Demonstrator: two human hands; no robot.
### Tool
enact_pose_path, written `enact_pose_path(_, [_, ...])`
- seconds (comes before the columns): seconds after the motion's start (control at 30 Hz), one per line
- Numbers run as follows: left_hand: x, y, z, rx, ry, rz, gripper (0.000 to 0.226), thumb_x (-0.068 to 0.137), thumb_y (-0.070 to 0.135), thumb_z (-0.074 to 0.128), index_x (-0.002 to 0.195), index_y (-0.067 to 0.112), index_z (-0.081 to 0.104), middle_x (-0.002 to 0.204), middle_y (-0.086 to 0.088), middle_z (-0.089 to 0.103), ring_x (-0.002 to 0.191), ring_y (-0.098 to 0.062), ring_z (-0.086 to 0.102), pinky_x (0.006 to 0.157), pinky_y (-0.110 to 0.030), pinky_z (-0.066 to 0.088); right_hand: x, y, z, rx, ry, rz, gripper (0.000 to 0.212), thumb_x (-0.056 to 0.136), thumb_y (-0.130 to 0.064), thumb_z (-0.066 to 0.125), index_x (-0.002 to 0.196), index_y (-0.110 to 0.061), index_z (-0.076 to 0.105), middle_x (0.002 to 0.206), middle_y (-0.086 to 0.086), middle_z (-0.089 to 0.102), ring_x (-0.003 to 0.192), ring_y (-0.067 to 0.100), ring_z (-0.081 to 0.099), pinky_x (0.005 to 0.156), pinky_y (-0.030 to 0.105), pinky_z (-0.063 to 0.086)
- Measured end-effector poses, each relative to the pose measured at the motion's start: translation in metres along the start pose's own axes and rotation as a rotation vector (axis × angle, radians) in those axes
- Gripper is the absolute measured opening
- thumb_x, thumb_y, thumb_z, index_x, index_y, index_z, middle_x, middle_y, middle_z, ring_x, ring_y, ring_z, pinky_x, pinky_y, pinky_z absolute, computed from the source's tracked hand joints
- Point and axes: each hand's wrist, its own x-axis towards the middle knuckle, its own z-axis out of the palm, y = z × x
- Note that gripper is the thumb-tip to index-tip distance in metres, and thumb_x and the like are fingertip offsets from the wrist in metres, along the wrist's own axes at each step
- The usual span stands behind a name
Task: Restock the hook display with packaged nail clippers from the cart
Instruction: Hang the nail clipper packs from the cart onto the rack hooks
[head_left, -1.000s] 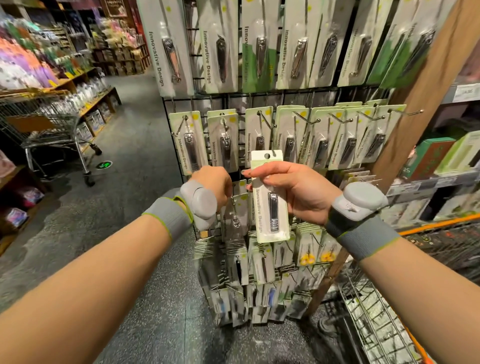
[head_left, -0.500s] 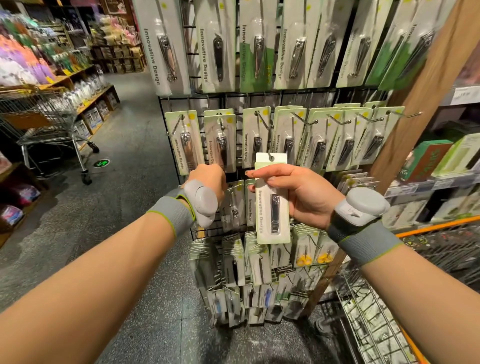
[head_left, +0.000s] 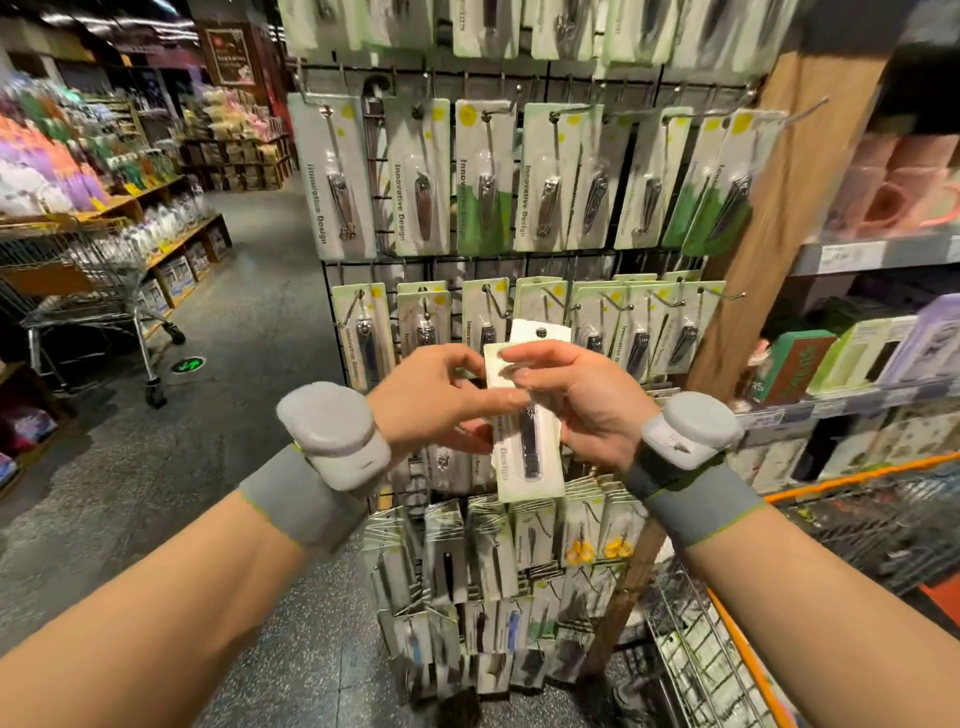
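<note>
Both hands meet in front of the wire hook display (head_left: 519, 260). My right hand (head_left: 587, 400) grips packaged nail clippers (head_left: 530, 457), white cards with a dark clipper under a blister; a second card edge shows behind the first. My left hand (head_left: 436, 400) pinches the left edge of the front card. The card tops sit just under the middle row of hooks (head_left: 498, 306), which carry several hanging nail clipper packs. The cart (head_left: 727, 649), wire with an orange rim, stands at the lower right.
A wooden post (head_left: 769, 249) leans along the display's right side, with shelves of boxed goods (head_left: 883, 353) beyond it. Another shopping cart (head_left: 88, 306) is parked in the aisle at left beside wooden shelves. Lower hooks hold tightly packed small packs (head_left: 488, 551).
My left hand left the display's lower hooks and came across to take the left edge of the pack. The view tilted up, showing more of the upper rows.
</note>
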Motion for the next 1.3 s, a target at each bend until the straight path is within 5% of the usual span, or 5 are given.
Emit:
enact_pose_path(0.17, [-0.001, 0.007, 0.003, -0.101, 0.031, 0.039, 0.031, 0.074, 0.007, 0.075, 0.099, 0.005, 0.056, 0.076, -0.015, 0.068, 0.063, -0.024, 0.066, 0.072, -0.050, 0.058, -0.006, -0.013, 0.003, 0.031, 0.017, -0.034, 0.031, 0.084, 0.019, 0.047, 0.083, -0.004, 0.068, 0.081, 0.008, 0.068, 0.068, 0.012, 0.064, 0.065, 0.020, 0.056])
enact_pose_path(0.47, [0.004, 0.029, -0.004, -0.191, 0.190, 0.153, 0.008, 0.081, 0.006, 0.069, 0.077, -0.001, 0.066, 0.070, -0.013, 0.062, 0.054, -0.017, 0.056, 0.047, -0.017, 0.047, -0.016, -0.035, 0.010, -0.013, -0.025, -0.140, 0.027, 0.081, 0.020, 0.052, 0.082, -0.002, 0.067, 0.069, 0.004, 0.070, 0.059, 0.009, 0.065, 0.057, 0.015, 0.054])
enact_pose_path(0.73, [0.000, 0.045, -0.038, 0.015, 0.214, 0.297, 0.005, 0.078, 0.002, 0.070, 0.077, 0.000, 0.066, 0.061, 0.002, 0.068, 0.055, -0.007, 0.061, 0.052, -0.019, 0.052, -0.022, -0.067, -0.027, 0.111, 0.073, -0.167, 0.029, 0.089, 0.009, 0.047, 0.086, -0.008, 0.070, 0.070, 0.005, 0.070, 0.061, 0.013, 0.066, 0.060, 0.022, 0.057])
enact_pose_path(1.13, [0.012, 0.043, -0.063, 0.353, 0.340, 0.424, 0.015, 0.077, 0.005, 0.074, 0.077, 0.020, 0.070, 0.072, -0.009, 0.070, 0.060, -0.021, 0.060, 0.065, -0.034, 0.052, -0.019, -0.069, -0.030, -0.314, 0.116, -0.251, 0.028, 0.089, 0.010, 0.049, 0.087, -0.007, 0.071, 0.083, 0.013, 0.069, 0.060, 0.014, 0.066, 0.054, 0.022, 0.053])
enact_pose_path(1.3, [0.022, 0.047, -0.052, 0.454, 0.340, 0.399, 0.012, 0.078, 0.008, 0.074, 0.073, 0.018, 0.068, 0.073, -0.006, 0.071, 0.067, -0.022, 0.067, 0.071, -0.036, 0.057, -0.009, -0.073, -0.022, -0.492, 0.109, -0.311, 0.026, 0.087, 0.007, 0.054, 0.081, -0.011, 0.072, 0.082, 0.010, 0.070, 0.071, 0.017, 0.061, 0.067, 0.025, 0.054])
